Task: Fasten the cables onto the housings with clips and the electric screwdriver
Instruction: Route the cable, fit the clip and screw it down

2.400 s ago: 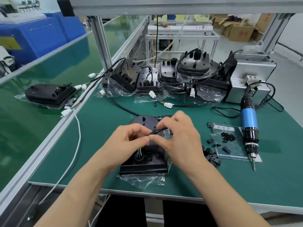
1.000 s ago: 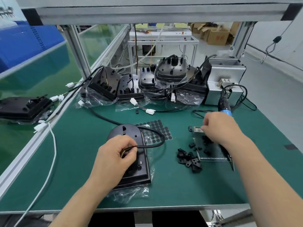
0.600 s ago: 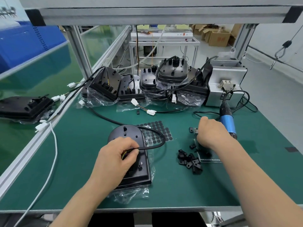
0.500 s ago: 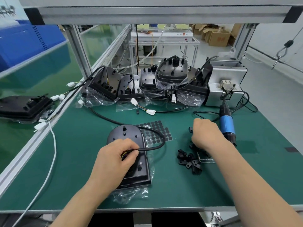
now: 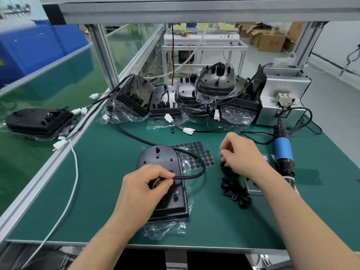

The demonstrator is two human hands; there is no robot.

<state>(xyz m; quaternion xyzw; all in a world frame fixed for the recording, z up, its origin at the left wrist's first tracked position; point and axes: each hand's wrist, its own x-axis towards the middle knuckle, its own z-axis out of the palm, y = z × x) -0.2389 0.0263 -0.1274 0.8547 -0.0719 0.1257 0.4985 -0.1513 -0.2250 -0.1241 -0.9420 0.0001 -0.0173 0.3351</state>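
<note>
The room was a factory floor, with a blue machine [image 5: 39, 45] off to the left and cardboard boxes [image 5: 270, 41] heaped by the far wall. An aluminium frame [image 5: 101, 53] stood over the green tabletop [image 5: 109, 172]. A green conveyor [image 5: 23, 164] ran along its left side, carrying a lone housing [image 5: 37, 121] in its bag. Across the back of the tabletop sat a pile of housings [image 5: 214, 84] in plastic bags, beside a silver box [image 5: 280, 94]. Near the front edge lay the housing [image 5: 155, 158] being worked, flat on its bag, its black cable [image 5: 187, 177] looping out to the right over a sheet of round black pads [image 5: 194, 148]. The left hand [image 5: 142, 190] rested on that housing, fingers pinching the cable end against it. The right hand [image 5: 241, 154] hung over the clips [image 5: 233, 191] with its fingers curled under; whether they held a clip I could not tell. The electric screwdriver [image 5: 283, 151] lay ungripped just right of that hand. A couple of seconds before, both hands had been together on the housing; since then the right had gone over to the clips while the left kept its pinch. Bare mat lay left of the housing as far as the rail, crossed only by a white cord [image 5: 77, 170] that dropped off the front edge, and more lay right of the screwdriver.
</note>
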